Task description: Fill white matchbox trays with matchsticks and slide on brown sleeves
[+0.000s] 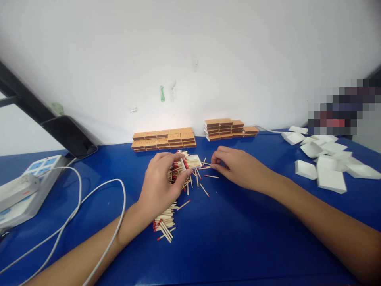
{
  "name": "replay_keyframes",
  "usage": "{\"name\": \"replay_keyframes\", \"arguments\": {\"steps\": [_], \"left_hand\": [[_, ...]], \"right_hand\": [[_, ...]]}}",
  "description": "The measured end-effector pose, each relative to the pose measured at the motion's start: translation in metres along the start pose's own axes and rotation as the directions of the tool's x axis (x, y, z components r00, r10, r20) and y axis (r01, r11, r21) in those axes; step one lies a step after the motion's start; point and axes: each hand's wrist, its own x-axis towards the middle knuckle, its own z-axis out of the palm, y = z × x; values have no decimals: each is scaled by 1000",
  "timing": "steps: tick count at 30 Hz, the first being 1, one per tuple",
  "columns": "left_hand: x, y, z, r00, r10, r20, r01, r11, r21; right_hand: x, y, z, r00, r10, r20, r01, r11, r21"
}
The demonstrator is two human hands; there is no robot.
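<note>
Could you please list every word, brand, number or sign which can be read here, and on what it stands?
No text is readable.
Left stack of orange-brown cardboard matchboxes: red print, too small and blurred.
Right stack of orange-brown cardboard matchboxes: nothing legible.
White plastic adapter: small red mark, unreadable.
White open matchbox tray in the left hand: no print visible.

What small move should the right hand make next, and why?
Probably bring a loose match to the white tray with the right hand: the left hand holds the tray, matches lie in it, and the right hand's fingertips are close by, among loose matches.
</note>
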Motion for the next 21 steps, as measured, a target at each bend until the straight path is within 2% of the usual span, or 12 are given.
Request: {"name": "replay_keyframes", "arguments": {"steps": [4,9,15,18,21], "left_hand": [[0,-1,1,1000,-5,2,5,1000,-1],[-1,-1,2,1000,1,8,-1,1000,5],[-1,-1,1,1000,-5,20,5,1000,4],[-1,-2,1,1000,3,18,-3,1000,12],[-1,-3,2,1000,8,27,-8,1000,18]], "right_hand": [[1,4,-2,999,28,-45,-28,1000,-2],[1,5,5,999,14,34,-14,1000,2],[0,9,6,999,13,50,-13,1000,4],[0,8,0,999,27,25,-27,999,21],[0,3,-8,998,16,-69,-11,997,72]]}}
